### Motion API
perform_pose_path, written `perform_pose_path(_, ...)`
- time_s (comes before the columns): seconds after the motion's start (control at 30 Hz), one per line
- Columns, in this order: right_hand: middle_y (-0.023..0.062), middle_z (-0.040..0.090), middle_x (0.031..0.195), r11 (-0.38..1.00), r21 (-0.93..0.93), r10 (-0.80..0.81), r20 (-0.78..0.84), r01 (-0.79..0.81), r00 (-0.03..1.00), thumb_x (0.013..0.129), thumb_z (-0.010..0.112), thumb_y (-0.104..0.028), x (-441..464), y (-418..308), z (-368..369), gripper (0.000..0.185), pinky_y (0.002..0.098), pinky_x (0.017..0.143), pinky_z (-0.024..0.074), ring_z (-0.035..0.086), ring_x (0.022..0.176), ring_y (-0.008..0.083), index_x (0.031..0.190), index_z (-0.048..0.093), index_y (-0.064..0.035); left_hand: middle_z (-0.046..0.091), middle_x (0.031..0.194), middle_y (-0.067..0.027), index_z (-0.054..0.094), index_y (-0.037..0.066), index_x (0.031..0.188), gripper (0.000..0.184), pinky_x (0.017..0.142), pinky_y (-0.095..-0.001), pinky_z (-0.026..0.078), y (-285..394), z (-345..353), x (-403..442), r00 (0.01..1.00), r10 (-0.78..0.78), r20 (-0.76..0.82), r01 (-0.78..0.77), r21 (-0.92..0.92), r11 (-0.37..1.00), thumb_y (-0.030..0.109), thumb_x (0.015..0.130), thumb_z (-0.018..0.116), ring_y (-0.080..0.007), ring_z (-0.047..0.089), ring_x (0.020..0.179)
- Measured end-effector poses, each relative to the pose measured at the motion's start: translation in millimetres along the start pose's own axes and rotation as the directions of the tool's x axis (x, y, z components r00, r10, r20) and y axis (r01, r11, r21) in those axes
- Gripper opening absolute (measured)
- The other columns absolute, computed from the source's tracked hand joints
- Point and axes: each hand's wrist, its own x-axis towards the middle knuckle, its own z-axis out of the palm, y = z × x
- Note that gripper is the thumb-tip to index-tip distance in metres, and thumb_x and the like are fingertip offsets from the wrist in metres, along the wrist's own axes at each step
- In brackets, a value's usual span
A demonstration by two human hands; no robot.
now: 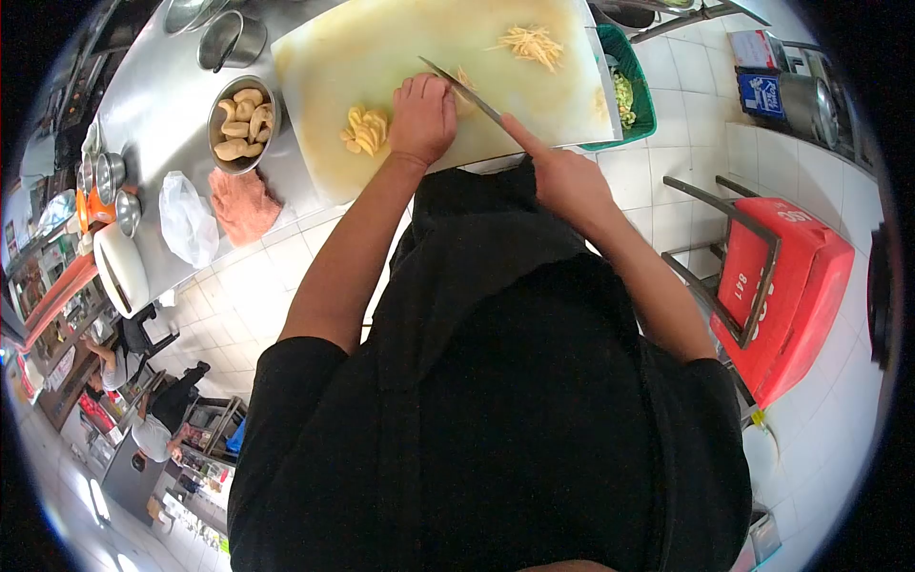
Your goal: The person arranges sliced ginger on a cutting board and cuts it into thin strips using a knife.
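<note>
My right hand [567, 181] is closed around the handle of a kitchen knife [473, 99], its blade slanting up and left over the cutting board [329, 62]. My left hand [424, 116] presses down on the board with curled fingers, just left of the blade; whatever lies under the fingertips is hidden. A few thin yellow strips [464, 78] lie against the blade's far side. Left of my left hand sits a small heap of yellow slices [366, 131] that look like ginger. Matchstick-cut strips [532, 46] form a pile at the board's far right.
A metal bowl [215, 129] of peeled, knobby pieces stands left of the board, near an orange cloth [242, 204] and a white plastic bag [188, 221]. A green basket [644, 107] with scraps hangs below the board's right edge. A red box [796, 286] is on the right.
</note>
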Motion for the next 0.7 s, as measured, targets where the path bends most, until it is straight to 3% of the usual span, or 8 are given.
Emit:
perform_pose_path(0.27, 0.0235, 0.074, 0.089, 0.998, -0.063, -0.005, 0.047, 0.008, 0.999, 0.09, 0.055, -0.003, -28, 3, -14, 0.095, 0.0535, 0.07, 0.0586, 0.074, 0.079, 0.0406, 0.169, 0.02, -0.0418, 0.062, 0.109, -0.0132, 0.059, 0.01, 0.105, 0.013, 0.09, -0.0512, 0.045, 1, -2, 0, 1.0, 0.007, 0.009, -0.007, -0.021, 1.0, 0.016, 0.094, 0.063, -0.0372, 0.058, 0.103)
perform_pose_path(0.37, 0.0259, 0.073, 0.086, 1.0, 0.021, -0.014, -0.009, 0.014, 1.0, 0.096, 0.053, -0.003, -7, 9, 13, 0.085, 0.0553, 0.07, 0.0553, 0.072, 0.078, 0.0435, 0.168, 0.024, -0.0376, 0.062, 0.109, -0.0128, 0.06, 0.01, 0.105, 0.013, 0.09, -0.0511, 0.045, 0, -1, 0, 1.0, 0.006, 0.027, -0.005, -0.013, 1.0, 0.016, 0.094, 0.063, -0.0369, 0.058, 0.103)
perform_pose_path(0.57, 0.0256, 0.072, 0.084, 0.998, 0.01, -0.066, -0.084, 0.067, 0.994, 0.094, 0.052, -0.002, 10, 4, 13, 0.088, 0.0555, 0.069, 0.0553, 0.072, 0.075, 0.0433, 0.168, 0.024, -0.0392, 0.062, 0.11, -0.0133, 0.06, 0.01, 0.105, 0.013, 0.091, -0.0506, 0.045, 1, -2, 1, 0.999, -0.014, 0.03, 0.014, -0.009, 1.0, 0.017, 0.095, 0.063, -0.0369, 0.058, 0.104)
perform_pose_path(0.7, 0.0254, 0.072, 0.082, 0.998, -0.043, -0.038, -0.003, 0.038, 0.999, 0.091, 0.054, -0.001, -17, -1, -11, 0.091, 0.0545, 0.069, 0.056, 0.072, 0.076, 0.0416, 0.168, 0.024, -0.0392, 0.062, 0.108, -0.0137, 0.06, 0.009, 0.104, 0.012, 0.09, -0.0504, 0.045, -3, 3, 0, 1.0, 0.003, -0.014, -0.004, -0.03, 1.0, 0.017, 0.095, 0.064, -0.0373, 0.058, 0.103)
